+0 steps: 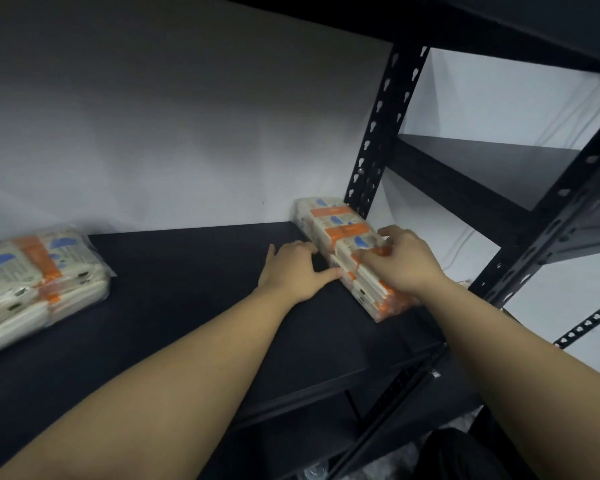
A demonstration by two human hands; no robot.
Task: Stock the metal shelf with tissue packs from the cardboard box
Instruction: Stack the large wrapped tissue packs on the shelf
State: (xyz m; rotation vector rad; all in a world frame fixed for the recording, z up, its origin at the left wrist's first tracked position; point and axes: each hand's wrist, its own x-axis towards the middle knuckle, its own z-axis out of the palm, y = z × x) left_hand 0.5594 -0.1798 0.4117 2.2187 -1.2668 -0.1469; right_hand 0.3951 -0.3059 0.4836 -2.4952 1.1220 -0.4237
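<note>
**Inspector:** Head view. State what is on the metal shelf (187, 306).

**Assistant:** A dark shelf board runs across the frame, backed by a pale wall (187, 116). Two wrapped bundles lie on it. The right tissue pack bundle (340, 233) sits at the far right end, its far end just beside the perforated black upright (381, 133). The left tissue pack bundle (32, 282) sits at the left edge, well apart from the first, and is blurred.

**Inspector:** Condition of the hands?

**Assistant:** The left hand (293, 271) lies flat on the board, fingers straight and spread, released, its fingertips touching the left side of the right bundle. The right hand (400, 261) rests on top of that same bundle near its near end, fingers curled down onto the wrapping. Whether it truly grasps the pack or merely presses on it, I cannot tell.

**Inspector:** Markings?

**Assistant:** Both bundles are white with orange bands and blue patches. Lettering is too small to read.

**Inspector:** Anything further right?

**Assistant:** A second shelf unit (499, 174) of the same black frame stands to the right, with one board visible.

**Inspector:** The cardboard box?

**Assistant:** Not identifiable in this view.
</note>
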